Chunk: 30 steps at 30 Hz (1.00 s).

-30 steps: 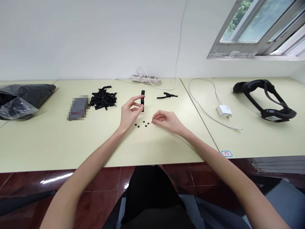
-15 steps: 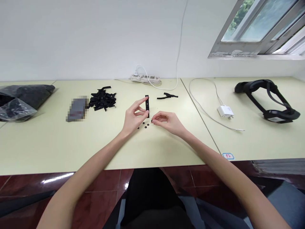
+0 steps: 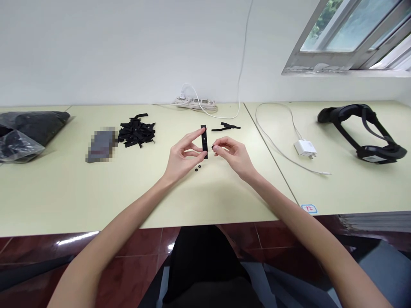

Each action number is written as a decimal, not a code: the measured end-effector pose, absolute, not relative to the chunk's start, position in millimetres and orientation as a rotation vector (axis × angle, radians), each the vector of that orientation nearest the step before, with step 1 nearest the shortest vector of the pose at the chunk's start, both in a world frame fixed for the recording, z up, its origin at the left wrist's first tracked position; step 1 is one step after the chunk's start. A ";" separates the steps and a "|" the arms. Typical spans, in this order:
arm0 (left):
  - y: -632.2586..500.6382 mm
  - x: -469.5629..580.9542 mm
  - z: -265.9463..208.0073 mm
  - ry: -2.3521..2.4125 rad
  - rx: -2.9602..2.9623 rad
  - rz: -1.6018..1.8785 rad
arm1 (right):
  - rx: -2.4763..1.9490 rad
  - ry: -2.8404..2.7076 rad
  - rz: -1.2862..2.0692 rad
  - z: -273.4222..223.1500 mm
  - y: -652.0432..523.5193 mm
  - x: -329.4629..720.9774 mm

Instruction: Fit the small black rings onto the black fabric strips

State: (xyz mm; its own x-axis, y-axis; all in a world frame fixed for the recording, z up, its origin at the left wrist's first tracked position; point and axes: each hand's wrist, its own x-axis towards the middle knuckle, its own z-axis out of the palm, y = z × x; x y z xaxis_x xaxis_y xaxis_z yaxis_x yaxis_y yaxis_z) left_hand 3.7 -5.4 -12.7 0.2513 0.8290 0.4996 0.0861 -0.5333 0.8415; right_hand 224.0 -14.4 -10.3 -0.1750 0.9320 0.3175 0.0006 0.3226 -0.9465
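Between the thumb and forefinger of my left hand [image 3: 184, 156] is a flat black strip [image 3: 204, 141], held upright by its two ends, with a small light hole or dot showing near its middle. Just right of it, my right hand [image 3: 236, 157] pinches a tiny dark piece [image 3: 212, 146], partly hidden by the fingertips; it looks like the small rings on the table. The piece and the strip are apart. Below my left fingers lie small black rings [image 3: 196, 170] on the tabletop.
A heap of black strips [image 3: 137, 132] lies left, beside a blurred grey object [image 3: 102, 145] and a dark plastic bag [image 3: 38, 128]. A few strips [image 3: 226, 127] lie behind my right hand. Farther off are a power strip [image 3: 195, 103], white charger [image 3: 305, 148] and black headset [image 3: 369, 152].
Both hands have shifted slightly right and away from me, the strip moving with my left hand. My right hand has lifted its tiny piece to beside the strip.
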 end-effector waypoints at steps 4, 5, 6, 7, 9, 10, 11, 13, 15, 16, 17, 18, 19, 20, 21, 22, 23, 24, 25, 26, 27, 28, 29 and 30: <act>-8.1 5.9 -15.3 0.781 1.834 1.250 | -0.865 -1.535 1.057 -9.7 -14.6 224.0; -8.8 6.6 -16.1 0.769 1.835 1.238 | -0.873 -1.533 1.055 -9.9 -14.8 223.8; -9.2 7.1 -16.8 0.758 1.838 1.234 | -0.887 -1.529 1.052 -10.2 -14.9 223.6; -9.5 7.6 -17.4 0.748 1.844 1.233 | -0.901 -1.523 1.047 -10.6 -15.1 223.3; -9.5 8.0 -18.3 0.728 1.856 1.230 | -0.918 -1.505 1.043 -11.4 -15.4 222.4; -9.3 8.0 -18.6 0.718 1.862 1.227 | -0.918 -1.493 1.045 -11.7 -15.6 221.9; -9.1 8.0 -18.8 0.708 1.867 1.222 | -0.917 -1.478 1.048 -11.9 -15.7 221.5; -8.9 7.9 -19.0 0.697 1.878 1.215 | -0.923 -1.445 1.054 -12.2 -15.6 221.0; -8.9 7.8 -19.3 0.692 1.890 1.205 | -0.943 -1.419 1.072 -12.2 -15.0 221.4; -8.9 7.7 -19.4 0.692 1.897 1.202 | -0.952 -1.415 1.090 -12.1 -14.6 222.0; -8.9 7.5 -19.6 0.694 1.904 1.198 | -0.956 -1.420 1.115 -12.1 -14.2 222.7; -8.9 7.3 -19.9 0.699 1.911 1.194 | -0.957 -1.433 1.141 -12.0 -13.8 223.6; -8.9 7.1 -20.1 0.705 1.919 1.189 | -0.956 -1.451 1.163 -11.9 -13.5 224.4; -9.0 6.9 -20.3 0.712 1.926 1.184 | -0.955 -1.467 1.177 -11.8 -13.2 225.1; -9.1 6.8 -20.3 0.717 1.933 1.180 | -0.953 -1.478 1.185 -11.6 -13.0 225.7; -9.3 6.7 -20.2 0.720 1.940 1.175 | -0.950 -1.481 1.186 -11.5 -13.0 226.0; -9.7 6.9 -19.8 0.719 1.947 1.170 | -0.944 -1.477 1.184 -11.4 -13.0 226.0; -10.2 7.2 -19.1 0.718 1.954 1.166 | -0.935 -1.469 1.180 -11.3 -13.2 225.8; -10.9 7.6 -18.0 0.719 1.961 1.162 | -0.925 -1.462 1.174 -11.3 -13.5 225.4; -11.7 8.2 -16.6 0.726 1.964 1.161 | -0.917 -1.461 1.163 -11.4 -14.0 224.9; -12.4 8.8 -14.9 0.737 1.962 1.163 | -0.911 -1.465 1.144 -11.5 -14.7 224.2; -13.0 9.4 -13.2 0.755 1.954 1.166 | -0.910 -1.474 1.116 -11.7 -15.6 223.5; -13.2 9.7 -11.4 0.780 1.939 1.175 | -0.913 -1.489 1.077 -12.1 -16.7 222.8; -13.1 9.9 -9.9 0.812 1.918 1.188 | -0.918 -1.510 1.029 -12.4 -18.0 222.1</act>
